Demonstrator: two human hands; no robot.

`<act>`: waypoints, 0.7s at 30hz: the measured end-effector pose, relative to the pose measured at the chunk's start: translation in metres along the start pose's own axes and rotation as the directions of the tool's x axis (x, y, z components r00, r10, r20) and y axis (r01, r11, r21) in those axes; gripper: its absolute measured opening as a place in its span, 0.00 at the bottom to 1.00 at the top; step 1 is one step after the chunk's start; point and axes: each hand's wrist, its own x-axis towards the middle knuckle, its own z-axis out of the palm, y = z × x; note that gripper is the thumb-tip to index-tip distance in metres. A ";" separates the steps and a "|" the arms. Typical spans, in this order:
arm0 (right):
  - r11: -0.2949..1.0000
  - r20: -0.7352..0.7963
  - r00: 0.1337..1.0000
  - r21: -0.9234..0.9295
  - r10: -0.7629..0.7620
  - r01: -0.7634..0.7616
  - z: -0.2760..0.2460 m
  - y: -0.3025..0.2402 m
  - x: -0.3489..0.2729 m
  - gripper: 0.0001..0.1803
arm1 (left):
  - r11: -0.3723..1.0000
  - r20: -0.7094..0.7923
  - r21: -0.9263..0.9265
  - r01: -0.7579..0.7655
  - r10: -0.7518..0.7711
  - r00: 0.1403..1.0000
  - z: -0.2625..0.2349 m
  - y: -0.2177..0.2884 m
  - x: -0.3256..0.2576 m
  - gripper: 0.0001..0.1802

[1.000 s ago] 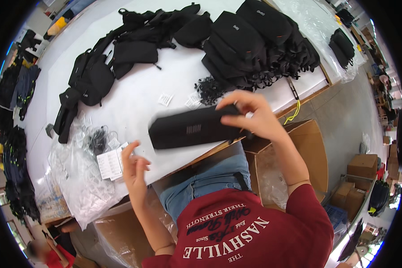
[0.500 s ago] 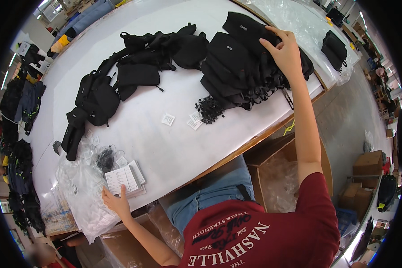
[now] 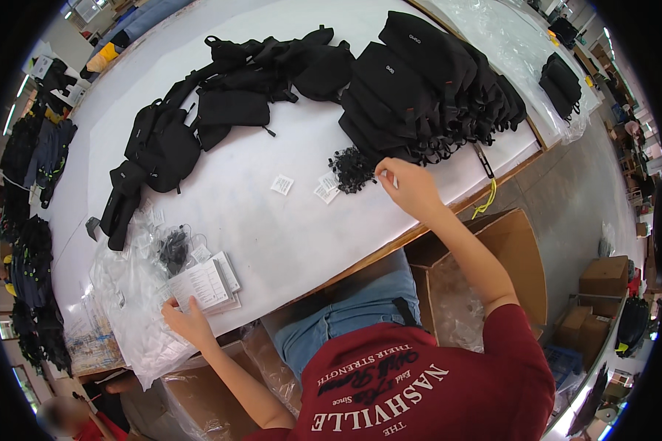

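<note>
My left hand (image 3: 187, 322) is at the table's near left, its thumb and fingers gripping the lower edge of a white printed card (image 3: 198, 287). That card lies over a stack of similar cards (image 3: 229, 273). My right hand (image 3: 410, 189) is pinched closed just right of a pile of small black tag fasteners (image 3: 351, 170); anything between its fingertips is too small to make out. Above it lies a large overlapping heap of black fabric pouches (image 3: 390, 77) with straps along their near side.
More black pouches (image 3: 232, 109) curve across the table's left and far middle. White packets (image 3: 282, 184) lie mid-table. Clear plastic bags (image 3: 129, 294) and a black cord bundle (image 3: 173, 248) are at left. An open carton (image 3: 518, 250) stands below the table edge, near a yellow-corded tool (image 3: 484, 160).
My right hand has left the pouch heap and come down toward me, beside the small black pile. My left hand stays at the cards, shifted slightly left.
</note>
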 end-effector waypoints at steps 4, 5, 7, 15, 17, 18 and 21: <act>0.970 0.078 0.967 -0.029 0.243 -0.241 0.045 0.033 -0.010 0.06 | 0.971 0.071 -0.221 0.094 -0.081 0.994 -0.008 0.005 0.001 0.15; 0.971 0.085 0.968 -0.028 0.237 -0.236 0.051 0.037 -0.011 0.06 | 0.955 0.145 -0.250 0.158 -0.124 0.982 -0.012 0.009 0.001 0.14; 0.943 0.042 0.942 -0.024 0.332 -0.331 0.058 0.030 -0.008 0.08 | 0.936 0.096 -0.333 0.117 -0.090 0.991 -0.014 0.011 -0.003 0.14; 0.963 0.016 0.974 0.145 0.226 -0.226 0.039 0.014 0.008 0.08 | 0.678 -0.034 -0.735 -0.030 0.007 0.999 -0.022 0.066 -0.025 0.14; 0.944 -0.027 0.984 0.288 0.176 -0.161 0.013 -0.016 0.023 0.06 | 0.602 -0.024 -0.799 -0.003 -0.027 0.999 -0.022 0.074 -0.030 0.14; 0.943 -0.024 0.984 0.290 0.179 -0.164 0.002 -0.033 0.028 0.06 | 0.605 -0.022 -0.796 -0.001 -0.027 0.999 -0.020 0.075 -0.034 0.14; 0.805 -0.022 0.995 0.590 0.101 -0.068 -0.027 -0.072 0.043 0.05 | 0.573 0.105 -0.811 0.114 -0.048 0.993 -0.012 0.083 -0.040 0.18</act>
